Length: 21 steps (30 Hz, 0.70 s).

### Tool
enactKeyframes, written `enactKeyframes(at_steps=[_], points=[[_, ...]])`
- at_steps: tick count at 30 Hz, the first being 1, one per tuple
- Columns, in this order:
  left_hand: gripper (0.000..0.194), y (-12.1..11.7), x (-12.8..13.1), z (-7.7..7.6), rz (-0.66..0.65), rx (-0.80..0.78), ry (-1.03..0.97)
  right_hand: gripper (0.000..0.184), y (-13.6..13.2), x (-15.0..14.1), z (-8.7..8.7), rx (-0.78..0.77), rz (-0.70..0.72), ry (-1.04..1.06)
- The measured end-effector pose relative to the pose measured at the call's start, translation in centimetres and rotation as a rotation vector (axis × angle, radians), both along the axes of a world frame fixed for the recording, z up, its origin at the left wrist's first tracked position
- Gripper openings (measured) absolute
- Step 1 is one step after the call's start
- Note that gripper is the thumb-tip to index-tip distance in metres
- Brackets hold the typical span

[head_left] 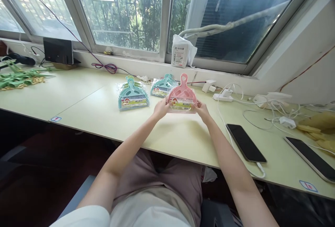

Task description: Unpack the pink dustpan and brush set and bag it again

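A pink dustpan set (182,96) in clear wrapping, with a printed label and bristles showing, is gripped at its two lower sides by both my hands. My left hand (162,109) pinches its left edge, and my right hand (201,109) is closed on its right edge. Its handle points toward the window. Behind and left of it lies a teal packaged dustpan set (164,85), partly overlapped in view by the pink one. Farther left is a stack of teal and green packaged dustpan sets (133,94), apart from my hands.
Two phones (246,142) (311,157) lie at the right among white cables and chargers (223,96). Green plastic pieces (21,78) are heaped at the far left, near a dark tablet (58,50). A white package (181,51) stands on the window ledge. The table's front edge (104,134) runs below my forearms.
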<state>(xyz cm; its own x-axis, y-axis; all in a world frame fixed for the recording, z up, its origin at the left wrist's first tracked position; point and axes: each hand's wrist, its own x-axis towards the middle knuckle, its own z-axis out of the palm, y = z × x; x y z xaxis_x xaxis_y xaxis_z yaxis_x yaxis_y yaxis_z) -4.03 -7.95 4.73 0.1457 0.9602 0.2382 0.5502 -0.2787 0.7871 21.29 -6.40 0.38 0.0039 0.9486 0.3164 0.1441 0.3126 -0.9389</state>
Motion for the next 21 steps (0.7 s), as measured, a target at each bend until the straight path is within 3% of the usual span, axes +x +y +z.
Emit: enactKeyframes(at_steps=[4,7,10,14,18,21], points=[[0.032,-5.3,-7.7,-1.5,0.063,0.012,0.133,0.055,-2.4,-5.5,0.2,-0.062,0.233,-0.212],[0.030,-6.7,-13.7,-3.5,0.224,-0.094,0.310,0.035,-3.2,-11.3,0.0,0.012,0.271,-0.417],[0.030,-5.4,-17.8,-4.9,0.353,-0.023,0.396,0.022,-2.3,-17.1,-0.2,0.096,0.082,-0.748],[0.031,-2.3,-20.6,-5.5,0.546,0.074,0.405,0.035,0.7,-22.6,-0.8,0.216,-0.139,-0.876],[0.044,1.0,-22.6,-6.0,0.623,0.115,0.337,0.045,4.4,-24.7,-1.4,0.204,-0.210,-0.875],[0.070,4.0,-23.9,-6.6,0.565,0.192,0.162,0.057,6.5,-25.5,-1.7,0.112,-0.168,-0.832]])
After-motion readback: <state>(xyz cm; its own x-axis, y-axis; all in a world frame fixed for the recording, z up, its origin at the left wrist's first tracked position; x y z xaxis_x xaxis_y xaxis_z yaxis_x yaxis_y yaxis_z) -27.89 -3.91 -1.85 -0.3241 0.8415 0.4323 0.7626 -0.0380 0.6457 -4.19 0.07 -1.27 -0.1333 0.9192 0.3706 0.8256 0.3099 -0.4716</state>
